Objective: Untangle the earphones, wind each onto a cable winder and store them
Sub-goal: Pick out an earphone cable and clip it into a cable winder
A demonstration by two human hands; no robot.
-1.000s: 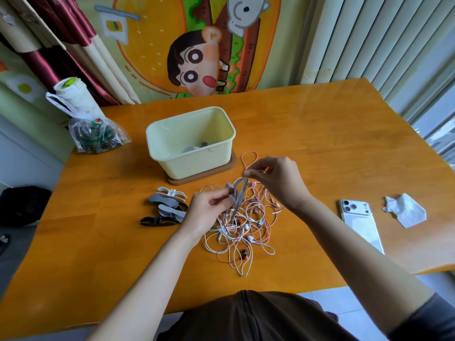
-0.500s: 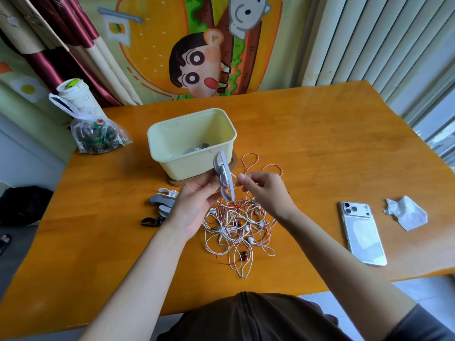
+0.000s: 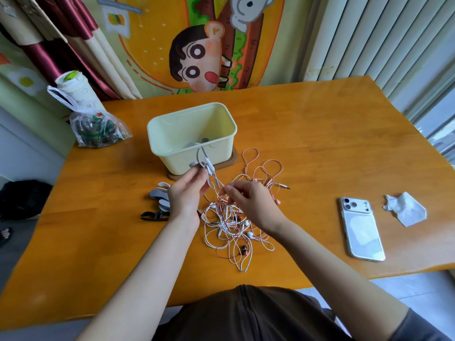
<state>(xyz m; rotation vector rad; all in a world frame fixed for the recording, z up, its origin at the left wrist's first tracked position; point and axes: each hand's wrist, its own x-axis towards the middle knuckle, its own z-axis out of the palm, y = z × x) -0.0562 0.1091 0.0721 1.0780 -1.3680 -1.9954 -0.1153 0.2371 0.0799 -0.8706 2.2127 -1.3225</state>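
Orange table (image 3: 320, 148), earphones (image 3: 225, 217) heaped centrally, box (image 3: 170, 153) behind, phone (image 3: 362, 230) near front-right edge

Left hand (image 3: 187, 193): we see it raised before the box, pinching a grey cable winder (image 3: 200, 156) that carries a white cable.
Right hand (image 3: 253, 205): we note it pinching a strand of the earphone tangle (image 3: 229, 225), just beside the winder.
Earphone tangle: white and pink cables heaped on the table (image 3: 320, 143) beneath both hands.
Box (image 3: 172, 124): cream, open, with grey items inside.
Spare winders (image 3: 157, 195): grey and black, left of the left hand.
Phone (image 3: 362, 232), tissue (image 3: 406, 209): we find both at right, well apart from the tangle.
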